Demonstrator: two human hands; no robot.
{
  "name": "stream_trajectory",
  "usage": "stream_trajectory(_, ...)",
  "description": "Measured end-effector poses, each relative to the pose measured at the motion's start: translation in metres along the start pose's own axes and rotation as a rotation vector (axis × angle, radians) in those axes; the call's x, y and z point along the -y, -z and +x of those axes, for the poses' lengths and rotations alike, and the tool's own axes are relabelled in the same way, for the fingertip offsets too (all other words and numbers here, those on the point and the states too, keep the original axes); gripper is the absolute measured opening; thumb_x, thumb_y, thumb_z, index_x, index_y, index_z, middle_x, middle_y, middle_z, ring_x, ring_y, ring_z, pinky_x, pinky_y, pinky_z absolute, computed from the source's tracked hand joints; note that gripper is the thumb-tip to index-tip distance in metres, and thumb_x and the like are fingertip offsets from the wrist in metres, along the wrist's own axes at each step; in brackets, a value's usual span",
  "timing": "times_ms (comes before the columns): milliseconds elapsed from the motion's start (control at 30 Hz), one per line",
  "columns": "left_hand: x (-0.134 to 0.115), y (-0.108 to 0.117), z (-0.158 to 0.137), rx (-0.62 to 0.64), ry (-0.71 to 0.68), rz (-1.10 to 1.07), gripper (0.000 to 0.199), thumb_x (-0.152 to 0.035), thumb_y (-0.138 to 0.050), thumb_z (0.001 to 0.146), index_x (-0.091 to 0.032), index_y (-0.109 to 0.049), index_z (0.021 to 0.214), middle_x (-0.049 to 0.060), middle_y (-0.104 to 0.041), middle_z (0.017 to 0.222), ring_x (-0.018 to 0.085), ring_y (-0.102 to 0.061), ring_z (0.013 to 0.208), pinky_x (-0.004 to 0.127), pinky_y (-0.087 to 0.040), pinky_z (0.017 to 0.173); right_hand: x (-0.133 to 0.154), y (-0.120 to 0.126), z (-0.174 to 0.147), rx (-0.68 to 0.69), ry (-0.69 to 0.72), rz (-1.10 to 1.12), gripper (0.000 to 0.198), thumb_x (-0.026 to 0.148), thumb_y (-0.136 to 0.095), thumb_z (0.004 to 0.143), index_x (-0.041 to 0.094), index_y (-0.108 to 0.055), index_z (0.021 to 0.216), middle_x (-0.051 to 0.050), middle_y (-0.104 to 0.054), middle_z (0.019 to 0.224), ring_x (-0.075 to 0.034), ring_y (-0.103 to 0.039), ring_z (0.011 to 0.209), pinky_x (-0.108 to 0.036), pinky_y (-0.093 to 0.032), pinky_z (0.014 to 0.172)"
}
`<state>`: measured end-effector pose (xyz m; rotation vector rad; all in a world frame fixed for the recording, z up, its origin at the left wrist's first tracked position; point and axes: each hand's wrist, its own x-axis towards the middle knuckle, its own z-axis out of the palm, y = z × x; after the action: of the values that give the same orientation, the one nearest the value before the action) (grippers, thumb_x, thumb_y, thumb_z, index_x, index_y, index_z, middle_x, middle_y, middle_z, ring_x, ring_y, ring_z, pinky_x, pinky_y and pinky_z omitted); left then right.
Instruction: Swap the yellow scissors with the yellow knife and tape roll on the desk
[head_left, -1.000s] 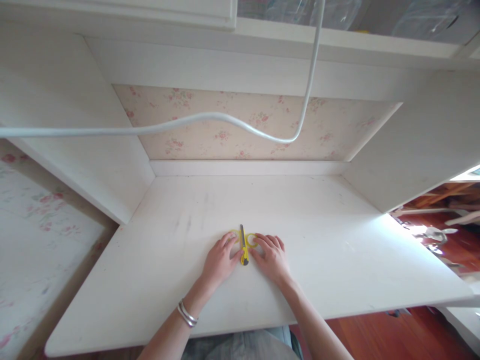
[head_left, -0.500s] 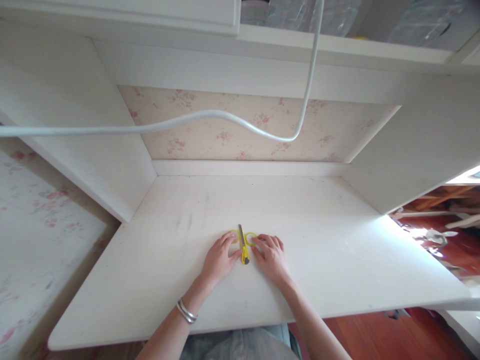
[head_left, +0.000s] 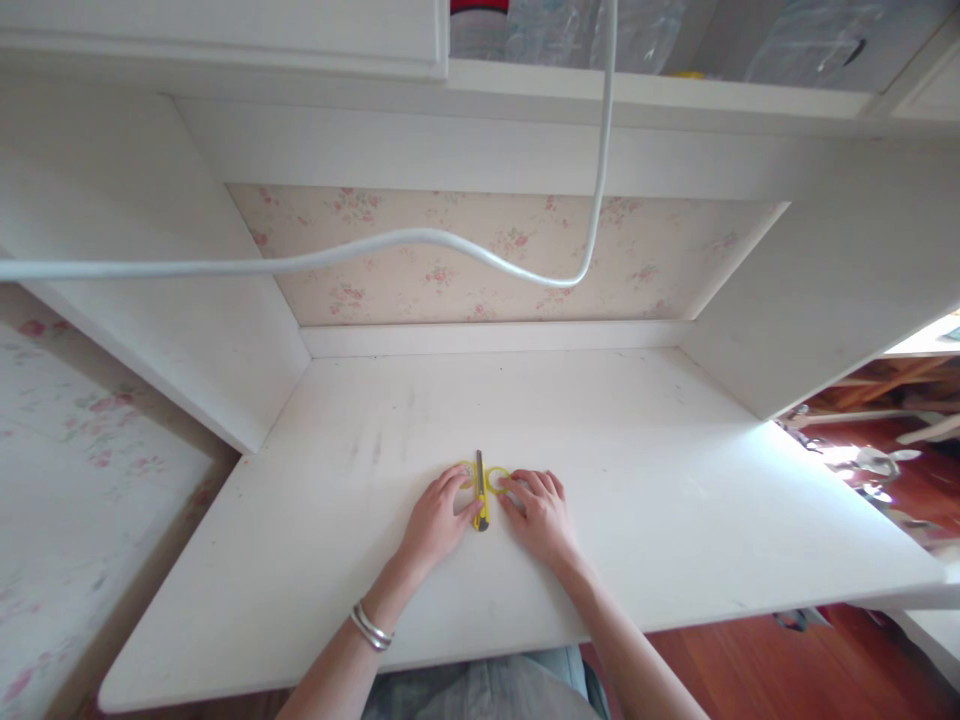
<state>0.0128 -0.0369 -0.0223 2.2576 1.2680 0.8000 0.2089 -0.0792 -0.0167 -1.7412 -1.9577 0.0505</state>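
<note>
A yellow utility knife (head_left: 482, 512) with a grey blade end lies on the white desk, pointing away from me between two thin yellow rings. My left hand (head_left: 435, 518) has its fingertips on the left yellow ring (head_left: 466, 463), and its thumb touches the knife's side near the handle. The right yellow ring (head_left: 489, 480) is pinched at its outer edge by my right hand (head_left: 546, 517). Both rings lie close beside the knife; what kind of rings they are is too small to tell. My fingers hide part of each.
The white desk (head_left: 637, 500) has side panels left and right and a wallpapered back. A white cable (head_left: 420, 237) hangs across the view above it. Overhead, an open shelf (head_left: 645, 85) holds clear plastic-wrapped things. Its front edge lies close to my body.
The knife's handle end has swung to the left, so it now lies nearly straight between the rings, against my left thumb. Both hands stay almost where they were; the view has shifted slightly.
</note>
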Motion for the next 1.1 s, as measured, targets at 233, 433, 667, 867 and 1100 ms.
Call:
stream_trajectory(233,-0.001,0.005,-0.001,-0.004,-0.006,0.033,0.026,-0.032,-0.052,0.085,-0.023,-0.056,0.109,0.004,-0.052,0.123,0.018,-0.052,0.112,0.034,-0.044,0.097,-0.002,-0.001,0.000,0.003,-0.037,0.037,0.032,0.035,-0.054,0.084,0.031,-0.056,0.115,-0.004,-0.059,0.110,-0.022,-0.050,0.103,-0.044,-0.027,0.100)
stream_trajectory(433,0.001,0.017,0.002,0.055,0.015,0.166,0.022,-0.032,-0.050,0.086,-0.025,-0.059,0.105,0.004,-0.051,0.109,0.013,-0.061,0.078,0.030,-0.051,0.079,-0.006,-0.001,-0.001,0.006,-0.057,0.071,0.036,0.030,-0.054,0.081,0.029,-0.054,0.117,-0.003,-0.058,0.115,-0.021,-0.049,0.106,-0.043,-0.027,0.102)
stream_trajectory(667,0.000,0.025,0.016,0.068,0.000,0.069,0.022,-0.031,-0.043,0.090,-0.025,-0.062,0.098,0.004,-0.050,0.106,0.010,-0.060,0.073,0.027,-0.051,0.075,-0.007,-0.001,0.000,0.000,-0.053,0.083,0.037,0.030,-0.054,0.080,0.029,-0.053,0.117,-0.003,-0.059,0.115,-0.021,-0.050,0.107,-0.043,-0.027,0.101)
stream_trajectory(867,-0.020,0.016,0.033,0.093,-0.157,0.002,0.021,-0.027,-0.044,0.090,-0.023,-0.064,0.097,0.005,-0.049,0.111,0.014,-0.058,0.086,0.031,-0.050,0.083,-0.012,-0.007,0.000,-0.044,-0.117,0.110,0.039,0.030,-0.053,0.079,0.026,-0.051,0.118,-0.005,-0.060,0.113,-0.021,-0.053,0.105,-0.042,-0.029,0.100)
stream_trajectory(1100,-0.029,0.004,0.041,0.157,-0.209,0.122,0.017,-0.025,-0.046,0.088,-0.025,-0.063,0.088,0.003,-0.051,0.107,0.015,-0.055,0.089,0.031,-0.049,0.080,-0.010,-0.003,0.000,-0.041,-0.126,0.141,0.039,0.025,-0.052,0.079,0.025,-0.050,0.118,-0.005,-0.060,0.115,-0.020,-0.053,0.106,-0.041,-0.028,0.102)
